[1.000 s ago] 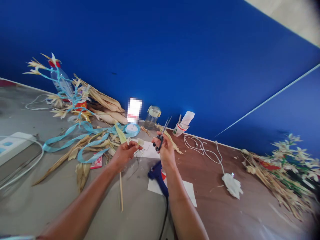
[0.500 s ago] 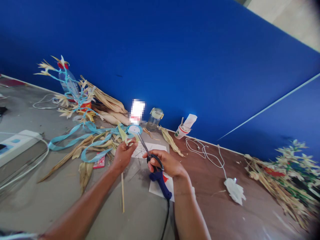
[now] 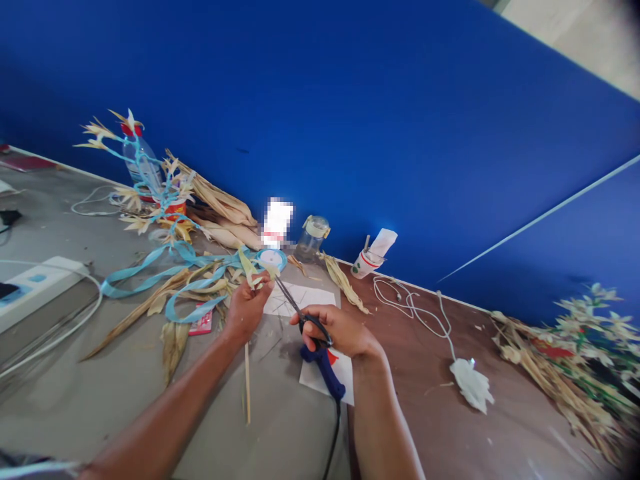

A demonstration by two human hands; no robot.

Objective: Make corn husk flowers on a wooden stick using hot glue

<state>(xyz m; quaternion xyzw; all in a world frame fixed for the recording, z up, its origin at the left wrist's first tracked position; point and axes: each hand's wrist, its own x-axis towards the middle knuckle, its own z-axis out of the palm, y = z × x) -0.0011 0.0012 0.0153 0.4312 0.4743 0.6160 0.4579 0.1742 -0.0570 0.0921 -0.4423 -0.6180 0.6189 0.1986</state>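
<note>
Between the fingers of my left hand [image 3: 249,308] is a pale green-cream piece of corn husk [image 3: 247,267], pinched so that its ends stick up. My right hand [image 3: 334,328] grips black-handled scissors [image 3: 293,298], whose blades point up and left to the husk near my left fingertips. Just below the scissors a dark blue glue gun [image 3: 325,373] lies on a white card with a red mark. A roll of light blue ribbon [image 3: 271,259] sits behind my left hand. Thin wires rest on white paper [image 3: 315,297] behind the blades.
Husk flowers on blue-wrapped stems [image 3: 167,193] stand at the left near a plastic bottle [image 3: 143,163]. Dried husks [image 3: 215,200], a lidded jar [image 3: 313,237] and a white cup [image 3: 367,262] line the blue partition. A power strip [image 3: 37,290] is at left, a white cable [image 3: 413,307] at right.
The scissor blades have come slightly closer together at the husk. Both hands stay in nearly the same place, and the whole view has shifted a little.
</note>
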